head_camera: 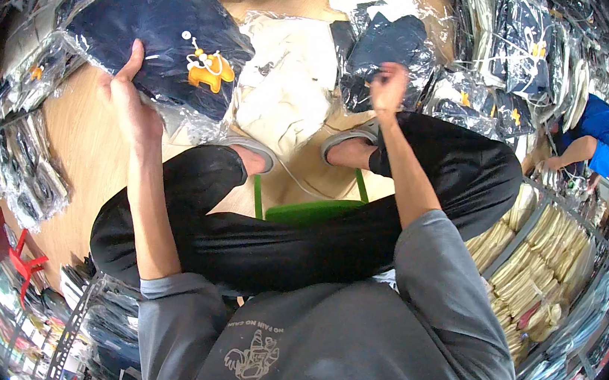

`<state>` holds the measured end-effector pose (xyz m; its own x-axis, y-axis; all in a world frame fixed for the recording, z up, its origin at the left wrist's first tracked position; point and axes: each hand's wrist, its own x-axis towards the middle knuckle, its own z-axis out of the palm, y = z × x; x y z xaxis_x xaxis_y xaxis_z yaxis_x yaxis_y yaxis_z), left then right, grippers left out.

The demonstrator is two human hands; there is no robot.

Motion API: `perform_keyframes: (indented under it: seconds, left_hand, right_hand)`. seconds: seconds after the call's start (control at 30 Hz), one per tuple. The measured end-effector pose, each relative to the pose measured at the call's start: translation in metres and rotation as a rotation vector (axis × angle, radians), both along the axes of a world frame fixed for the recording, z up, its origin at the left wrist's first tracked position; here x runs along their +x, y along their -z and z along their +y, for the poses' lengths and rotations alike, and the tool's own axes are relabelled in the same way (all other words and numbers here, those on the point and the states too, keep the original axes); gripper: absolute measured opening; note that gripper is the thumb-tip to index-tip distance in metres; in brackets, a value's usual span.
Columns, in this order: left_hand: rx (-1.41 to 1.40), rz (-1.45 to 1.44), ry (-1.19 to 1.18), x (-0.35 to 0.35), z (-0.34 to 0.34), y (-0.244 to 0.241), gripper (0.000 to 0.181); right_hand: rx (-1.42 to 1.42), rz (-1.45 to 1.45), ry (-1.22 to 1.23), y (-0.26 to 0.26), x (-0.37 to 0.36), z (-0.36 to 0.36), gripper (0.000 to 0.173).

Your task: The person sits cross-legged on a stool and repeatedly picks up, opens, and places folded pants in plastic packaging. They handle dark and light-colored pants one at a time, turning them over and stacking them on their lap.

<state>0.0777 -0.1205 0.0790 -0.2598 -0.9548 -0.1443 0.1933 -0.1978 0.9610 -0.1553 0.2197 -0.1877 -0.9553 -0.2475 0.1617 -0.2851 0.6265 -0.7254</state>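
My left hand (134,106) grips the near edge of a clear plastic bag with a folded navy garment (132,18) inside, its thumb on top. A yellow animal-shaped charm (211,71) on a white cord lies on that garment. My right hand (389,90) has curled fingers over a second bagged navy garment (386,44); whether it touches or holds anything cannot be told. Between the two, a cream garment in clear plastic (288,81) lies on the wooden floor.
Bagged garments (523,46) are stacked at the upper right, and more bags (25,169) lie at the left. A co-worker in a blue top (606,140) is at the right, beside metal shelving with cream bundles (544,262). A green stool (308,210) shows below my legs.
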Motion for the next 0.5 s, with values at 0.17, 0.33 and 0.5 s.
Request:
perform_keyframes:
  seconds: [0.17,0.33,0.5]
  left_hand:
    - [0.024,-0.014,0.063,-0.022,0.001,0.010,0.033]
    - [-0.008,0.001,0.035,-0.001,0.000,0.003,0.029]
    - [-0.024,-0.035,0.022,-0.007,0.000,0.004,0.027]
  right_hand:
    - [0.083,-0.764,-0.365,0.121,0.022,-0.004,0.039]
    - [0.270,-0.797,-0.214,0.043,0.057,-0.053,0.063]
    - [0.059,-0.890,-0.138,0.044,0.060,-0.052,0.069]
